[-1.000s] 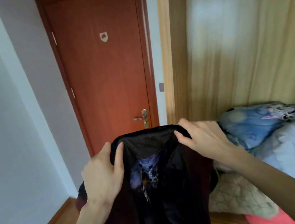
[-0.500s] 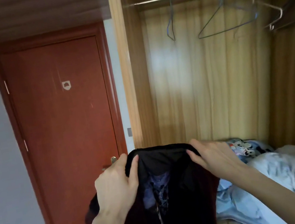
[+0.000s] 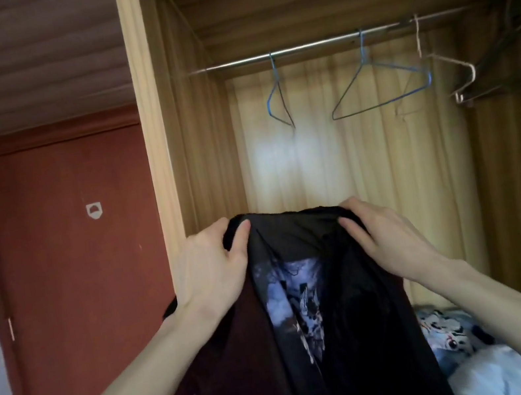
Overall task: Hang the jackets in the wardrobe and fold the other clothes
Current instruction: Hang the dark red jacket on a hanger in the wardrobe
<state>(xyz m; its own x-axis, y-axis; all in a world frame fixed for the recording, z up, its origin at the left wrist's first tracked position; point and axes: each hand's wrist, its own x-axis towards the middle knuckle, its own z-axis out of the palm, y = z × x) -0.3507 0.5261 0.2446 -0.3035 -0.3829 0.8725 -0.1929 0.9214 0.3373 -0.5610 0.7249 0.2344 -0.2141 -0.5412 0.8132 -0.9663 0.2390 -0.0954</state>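
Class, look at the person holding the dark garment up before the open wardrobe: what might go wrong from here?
1. Both hands, left hand and right hand, grip the black garment; freeing one for a wire hanger may let it slump.
2. The thin hanger could slip off the rail.

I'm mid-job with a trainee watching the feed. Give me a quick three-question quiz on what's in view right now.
1. True or false: both hands grip the top edge of the black garment.
2. Multiple choice: where do the wire hangers hang? A) on the red door's handle B) on the metal rail inside the wardrobe C) on the pile of clothes at the lower right
3. Fill in: the graphic printed on the garment is mostly ____ in colour.

Key
1. True: the left hand and the right hand each pinch the top edge.
2. B
3. Blue
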